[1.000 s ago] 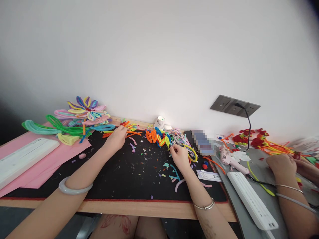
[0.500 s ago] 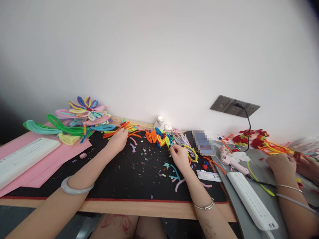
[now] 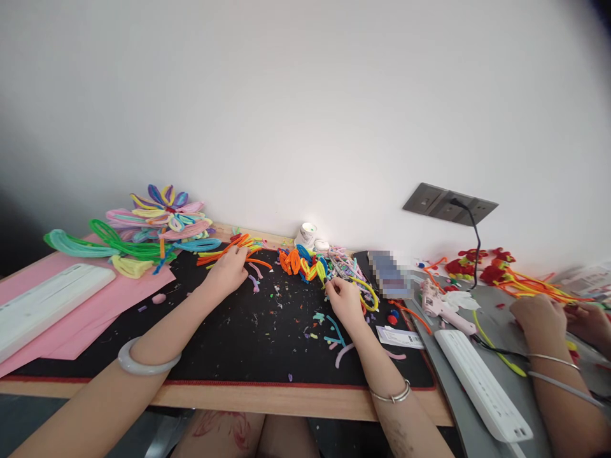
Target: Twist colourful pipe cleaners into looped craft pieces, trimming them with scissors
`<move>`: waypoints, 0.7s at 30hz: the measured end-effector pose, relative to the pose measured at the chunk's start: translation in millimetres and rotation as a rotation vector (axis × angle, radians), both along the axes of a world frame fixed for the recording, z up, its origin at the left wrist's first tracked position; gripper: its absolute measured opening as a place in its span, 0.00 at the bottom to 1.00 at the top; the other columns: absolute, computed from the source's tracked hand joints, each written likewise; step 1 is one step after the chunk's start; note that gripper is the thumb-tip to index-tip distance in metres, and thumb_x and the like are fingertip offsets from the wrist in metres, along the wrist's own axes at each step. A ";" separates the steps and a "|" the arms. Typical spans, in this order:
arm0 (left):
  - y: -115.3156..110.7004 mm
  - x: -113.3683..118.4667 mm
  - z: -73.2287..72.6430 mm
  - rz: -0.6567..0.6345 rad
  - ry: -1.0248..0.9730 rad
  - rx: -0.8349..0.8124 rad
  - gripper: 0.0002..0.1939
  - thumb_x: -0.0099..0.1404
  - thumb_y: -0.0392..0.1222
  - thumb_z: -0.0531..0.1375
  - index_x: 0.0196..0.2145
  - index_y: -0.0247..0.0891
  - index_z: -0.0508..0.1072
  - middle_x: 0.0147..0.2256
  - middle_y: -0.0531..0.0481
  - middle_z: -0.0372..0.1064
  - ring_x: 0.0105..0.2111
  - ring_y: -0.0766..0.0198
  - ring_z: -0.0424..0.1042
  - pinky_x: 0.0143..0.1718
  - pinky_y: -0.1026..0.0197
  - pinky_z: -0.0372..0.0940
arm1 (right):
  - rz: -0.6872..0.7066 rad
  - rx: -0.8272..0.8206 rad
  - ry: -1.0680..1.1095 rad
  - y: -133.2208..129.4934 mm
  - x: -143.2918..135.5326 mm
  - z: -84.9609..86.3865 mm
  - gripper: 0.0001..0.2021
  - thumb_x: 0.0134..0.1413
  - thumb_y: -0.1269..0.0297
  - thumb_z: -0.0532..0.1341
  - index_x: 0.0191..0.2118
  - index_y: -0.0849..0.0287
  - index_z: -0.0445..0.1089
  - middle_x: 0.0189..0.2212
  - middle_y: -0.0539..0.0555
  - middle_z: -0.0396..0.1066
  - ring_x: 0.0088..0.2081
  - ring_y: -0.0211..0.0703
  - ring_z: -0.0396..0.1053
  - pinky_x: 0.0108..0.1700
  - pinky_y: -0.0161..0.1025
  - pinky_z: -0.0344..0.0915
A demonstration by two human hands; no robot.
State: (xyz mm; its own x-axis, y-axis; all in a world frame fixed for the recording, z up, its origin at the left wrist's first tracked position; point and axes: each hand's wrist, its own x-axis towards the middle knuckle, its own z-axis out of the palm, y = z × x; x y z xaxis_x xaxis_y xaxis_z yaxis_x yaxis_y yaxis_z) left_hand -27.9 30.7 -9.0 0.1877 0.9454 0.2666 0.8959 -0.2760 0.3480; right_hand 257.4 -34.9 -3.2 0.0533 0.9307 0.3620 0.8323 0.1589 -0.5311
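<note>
My left hand (image 3: 228,270) rests at a loose pile of orange and yellow pipe cleaners (image 3: 214,256) on the left of the black mat. Its fingers are curled together; what they grip is hidden behind them. My right hand (image 3: 344,299) is closed in a pinch, thumb against forefinger, at the end of a bundle of looped pipe cleaners (image 3: 298,262) in orange, blue, yellow and green. Just beyond that hand lie a yellow pipe-cleaner loop (image 3: 371,294) and a heap of pastel pipe cleaners (image 3: 340,259).
Pipe-cleaner flowers (image 3: 165,216) and a white case (image 3: 52,305) lie on pink sheets (image 3: 138,292) at left. Scraps litter the black mat (image 3: 214,356). At right are a phone (image 3: 389,273), a pink glue gun (image 3: 443,308), a power strip (image 3: 482,381) and a co-worker's hands (image 3: 539,318).
My left hand has shifted very slightly at the pile. My right hand and its bundle stay put. The co-worker's far hand has moved a little lower.
</note>
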 end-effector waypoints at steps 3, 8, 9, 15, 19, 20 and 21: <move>1.4 0.1 1.9 -0.005 -0.027 0.100 0.23 0.58 0.30 0.47 0.52 0.33 0.60 0.47 0.39 0.61 0.46 0.52 0.65 0.45 0.54 0.61 | 0.004 -0.003 0.002 -0.3 0.1 0.4 0.15 0.52 0.62 0.50 0.17 0.59 0.58 0.14 0.47 0.60 0.19 0.35 0.57 0.24 0.33 0.49; 3.6 -1.1 10.0 0.047 -0.210 0.276 0.18 0.62 0.33 0.44 0.48 0.34 0.63 0.44 0.42 0.65 0.47 0.54 0.62 0.49 0.54 0.58 | 0.002 -0.011 0.010 -0.4 0.4 0.1 0.15 0.53 0.61 0.51 0.17 0.59 0.58 0.14 0.47 0.59 0.19 0.36 0.58 0.24 0.33 0.49; 2.8 -1.6 12.0 0.064 -0.242 0.291 0.17 0.62 0.33 0.44 0.46 0.34 0.64 0.43 0.43 0.65 0.47 0.55 0.63 0.49 0.54 0.58 | 0.002 -0.013 0.012 -0.3 0.4 0.0 0.15 0.53 0.62 0.51 0.17 0.59 0.57 0.14 0.47 0.59 0.19 0.36 0.58 0.24 0.33 0.49; -2.9 -2.4 18.8 0.098 -0.605 0.229 0.10 0.64 0.38 0.45 0.38 0.36 0.63 0.41 0.45 0.66 0.44 0.58 0.66 0.47 0.55 0.60 | 0.001 -0.005 0.006 -0.1 1.3 0.1 0.15 0.53 0.63 0.51 0.17 0.59 0.57 0.14 0.46 0.57 0.19 0.35 0.57 0.24 0.33 0.49; -1.0 2.0 19.9 -0.008 -1.057 0.264 0.05 0.65 0.42 0.46 0.37 0.39 0.57 0.38 0.45 0.69 0.42 0.57 0.69 0.48 0.50 0.60 | 0.005 -0.003 0.011 -0.1 2.0 -0.7 0.15 0.52 0.62 0.51 0.17 0.59 0.57 0.14 0.46 0.57 0.19 0.35 0.57 0.24 0.33 0.49; -0.2 3.0 20.3 -0.037 -1.135 0.279 0.05 0.65 0.43 0.47 0.36 0.40 0.56 0.37 0.45 0.69 0.42 0.57 0.69 0.48 0.50 0.60 | 0.006 -0.004 0.015 -0.1 2.0 -0.9 0.15 0.52 0.62 0.51 0.17 0.59 0.57 0.14 0.46 0.57 0.19 0.35 0.56 0.24 0.33 0.49; 0.4 3.8 20.8 -0.061 -1.196 0.284 0.05 0.65 0.43 0.48 0.36 0.41 0.55 0.36 0.45 0.69 0.41 0.57 0.70 0.47 0.50 0.61 | 0.006 -0.003 0.020 -0.2 2.0 -1.0 0.15 0.52 0.62 0.51 0.17 0.59 0.57 0.14 0.46 0.57 0.19 0.35 0.56 0.24 0.33 0.49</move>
State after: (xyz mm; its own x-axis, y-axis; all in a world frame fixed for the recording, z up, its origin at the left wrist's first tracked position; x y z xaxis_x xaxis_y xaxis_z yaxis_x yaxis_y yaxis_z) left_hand -24.1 31.2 11.8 -0.2746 0.8239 0.4958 0.0374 -0.5060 0.8617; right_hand 259.4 -35.1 -4.1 0.0548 0.9320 0.3584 0.8207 0.1624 -0.5478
